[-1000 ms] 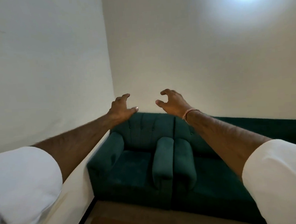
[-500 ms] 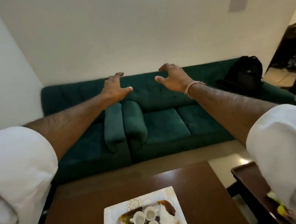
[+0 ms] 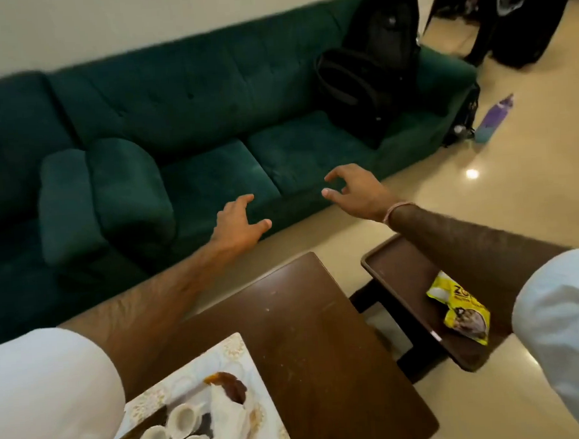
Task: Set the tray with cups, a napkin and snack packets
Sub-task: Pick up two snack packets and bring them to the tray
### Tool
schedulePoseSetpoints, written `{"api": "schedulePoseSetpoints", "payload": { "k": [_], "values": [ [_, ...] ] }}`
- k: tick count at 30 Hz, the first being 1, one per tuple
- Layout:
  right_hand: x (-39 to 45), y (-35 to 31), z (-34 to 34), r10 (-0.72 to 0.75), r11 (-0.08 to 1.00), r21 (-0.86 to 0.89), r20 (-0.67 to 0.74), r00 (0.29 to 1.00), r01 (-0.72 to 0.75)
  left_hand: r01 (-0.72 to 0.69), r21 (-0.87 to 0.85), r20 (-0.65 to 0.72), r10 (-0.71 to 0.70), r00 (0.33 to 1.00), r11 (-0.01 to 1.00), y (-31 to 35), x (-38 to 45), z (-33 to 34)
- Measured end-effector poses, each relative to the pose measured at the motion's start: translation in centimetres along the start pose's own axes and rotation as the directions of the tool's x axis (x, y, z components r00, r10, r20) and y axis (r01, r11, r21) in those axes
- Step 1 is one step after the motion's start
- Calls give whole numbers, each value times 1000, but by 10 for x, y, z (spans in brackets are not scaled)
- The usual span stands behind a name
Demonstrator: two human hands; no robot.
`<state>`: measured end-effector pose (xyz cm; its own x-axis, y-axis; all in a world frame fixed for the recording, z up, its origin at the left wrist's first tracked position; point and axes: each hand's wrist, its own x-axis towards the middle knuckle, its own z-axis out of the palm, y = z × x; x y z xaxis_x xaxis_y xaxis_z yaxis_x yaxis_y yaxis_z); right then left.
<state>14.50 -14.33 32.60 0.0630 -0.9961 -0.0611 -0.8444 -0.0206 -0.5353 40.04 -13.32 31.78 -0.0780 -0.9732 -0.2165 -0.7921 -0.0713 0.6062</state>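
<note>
Tray (image 3: 236, 349) holds cups (image 3: 184, 421) and napkin (image 3: 231, 423); snack packet (image 3: 461, 310) remains outside. Both hands, left (image 3: 237, 227) and right (image 3: 354, 190), fingers released, empty.

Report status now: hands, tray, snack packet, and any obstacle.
Left hand and right hand open, empty, raised. Tray holds cups and napkin. Yellow snack packet on side table, off tray. No obstacle seen.
</note>
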Motion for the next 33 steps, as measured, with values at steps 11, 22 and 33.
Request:
{"api": "schedulePoseSetpoints", "payload": {
  "k": [11,22,33],
  "values": [
    [-32,288,68,322,945,43,55,945,-324,-120,24,282,108,953,993,64,86,289],
    [-112,441,97,582,813,-24,11,813,-581,-66,-82,524,99,846,994,132,89,494],
    [-169,490,137,810,572,275,-43,585,-772,88,-185,524,22,852,979,150,89,582]
  ]
}}
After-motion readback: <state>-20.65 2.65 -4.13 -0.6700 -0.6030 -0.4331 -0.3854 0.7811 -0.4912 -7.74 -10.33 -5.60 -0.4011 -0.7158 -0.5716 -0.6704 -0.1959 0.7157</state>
